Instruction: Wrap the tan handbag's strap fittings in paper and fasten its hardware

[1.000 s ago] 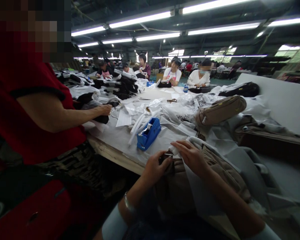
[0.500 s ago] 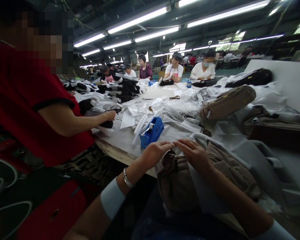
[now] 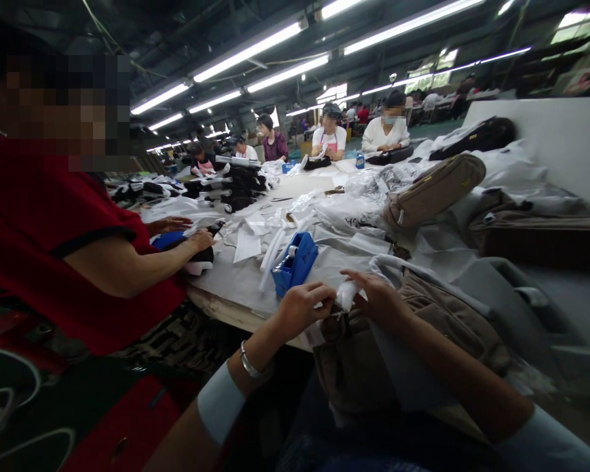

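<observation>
A tan fabric bag (image 3: 437, 328) lies at the table's near edge, partly over my lap. My left hand (image 3: 302, 307) and my right hand (image 3: 376, 298) meet at the bag's left end. Both pinch a small wad of white paper or wrapping (image 3: 345, 295) held against a dark metal fitting on the bag. My left wrist wears a silver bracelet (image 3: 248, 364). A blue tape dispenser (image 3: 295, 262) stands just beyond my left hand.
A person in a red top (image 3: 54, 242) stands close on the left, both hands on dark items at the table edge. Another tan bag (image 3: 435, 190), plastic wrappers, white paper strips and stacks of dark goods cover the long table. Several seated workers are at the far end.
My fingers went from lying over the bag's end to pinching the white wad. The neighbour's hand drew back along the table and a second hand came into view. The camera tilted slightly.
</observation>
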`<state>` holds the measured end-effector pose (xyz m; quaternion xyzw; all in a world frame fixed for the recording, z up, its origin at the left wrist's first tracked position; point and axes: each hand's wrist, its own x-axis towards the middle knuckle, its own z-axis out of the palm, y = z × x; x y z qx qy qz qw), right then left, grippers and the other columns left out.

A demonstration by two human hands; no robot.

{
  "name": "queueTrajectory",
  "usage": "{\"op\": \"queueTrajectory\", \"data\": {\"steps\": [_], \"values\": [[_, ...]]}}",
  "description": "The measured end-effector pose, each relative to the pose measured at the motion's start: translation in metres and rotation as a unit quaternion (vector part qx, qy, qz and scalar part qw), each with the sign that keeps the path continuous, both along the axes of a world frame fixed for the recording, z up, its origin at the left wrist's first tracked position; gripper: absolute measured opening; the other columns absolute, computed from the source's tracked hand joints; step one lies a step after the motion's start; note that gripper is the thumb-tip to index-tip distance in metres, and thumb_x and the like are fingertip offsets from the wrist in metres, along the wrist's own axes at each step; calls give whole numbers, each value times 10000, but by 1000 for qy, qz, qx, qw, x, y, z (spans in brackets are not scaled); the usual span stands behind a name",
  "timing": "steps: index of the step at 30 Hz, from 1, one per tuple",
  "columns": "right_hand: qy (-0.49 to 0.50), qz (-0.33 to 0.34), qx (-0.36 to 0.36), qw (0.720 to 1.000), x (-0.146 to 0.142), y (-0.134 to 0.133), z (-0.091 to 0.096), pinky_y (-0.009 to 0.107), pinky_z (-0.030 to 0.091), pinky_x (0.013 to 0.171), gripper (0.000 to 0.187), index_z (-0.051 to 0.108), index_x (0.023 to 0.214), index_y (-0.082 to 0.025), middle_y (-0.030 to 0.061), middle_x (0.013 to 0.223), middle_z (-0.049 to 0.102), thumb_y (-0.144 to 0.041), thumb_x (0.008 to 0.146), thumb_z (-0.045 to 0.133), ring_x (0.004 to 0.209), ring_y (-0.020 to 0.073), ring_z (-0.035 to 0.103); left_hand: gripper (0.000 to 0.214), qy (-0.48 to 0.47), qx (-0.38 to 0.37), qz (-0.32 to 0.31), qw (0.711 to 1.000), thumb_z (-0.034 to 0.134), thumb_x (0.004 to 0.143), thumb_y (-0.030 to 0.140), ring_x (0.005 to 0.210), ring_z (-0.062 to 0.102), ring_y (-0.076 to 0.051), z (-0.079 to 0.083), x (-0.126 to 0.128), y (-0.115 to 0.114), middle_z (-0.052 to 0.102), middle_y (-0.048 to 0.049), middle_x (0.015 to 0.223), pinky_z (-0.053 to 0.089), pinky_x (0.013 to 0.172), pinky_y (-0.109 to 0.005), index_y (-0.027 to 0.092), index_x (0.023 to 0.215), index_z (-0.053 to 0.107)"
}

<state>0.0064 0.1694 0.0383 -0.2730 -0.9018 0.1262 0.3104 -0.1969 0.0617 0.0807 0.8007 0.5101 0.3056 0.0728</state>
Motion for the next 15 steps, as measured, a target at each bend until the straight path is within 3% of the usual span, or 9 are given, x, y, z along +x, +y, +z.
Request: {"op": "queueTrajectory", "data": {"steps": [4, 8, 11, 13, 15], "values": [[-15, -49, -38, 998, 1, 3, -6, 326, 494, 774, 290, 634, 1110, -173, 113, 1028, 738, -197, 842, 527, 919, 253, 691, 210, 19, -16, -9, 1000, 590, 817, 89, 778, 637, -136, -5, -6, -11, 676, -18, 880, 491, 745, -214, 214, 960, 679], [-29, -60, -56, 996, 1, 2, -6, 279, 406, 633, 87, 634, 855, -189, 59, 796, 714, -214, 831, 554, 729, 215, 657, 189, -20, -31, 6, 999, 583, 825, 102, 821, 647, -139, -5, -11, -16, 683, -21, 917, 497, 782, -223, 213, 947, 674], [-22, -76, -49, 996, 1, 1, -6, 276, 359, 603, 98, 608, 776, -195, 52, 739, 697, -236, 851, 560, 674, 200, 629, 123, -92, -59, 45, 993, 566, 885, 223, 818, 659, -142, 10, -7, -9, 684, -29, 940, 516, 745, -219, 204, 951, 668], [-20, -90, -38, 995, 0, 0, -7, 280, 349, 596, 117, 607, 775, -196, 62, 740, 700, -260, 863, 566, 674, 208, 630, 238, -113, -71, 82, 988, 489, 955, 352, 811, 665, -158, 23, 1, 1, 690, -37, 902, 517, 714, -229, 193, 945, 666], [-25, -98, -29, 994, -1, -2, -7, 285, 357, 600, 111, 614, 795, -193, 77, 774, 711, -267, 866, 572, 688, 217, 641, 392, -67, -79, 119, 987, 408, 987, 466, 793, 670, -190, 33, 14, 14, 694, -45, 822, 507, 708, -260, 189, 902, 673]]}}
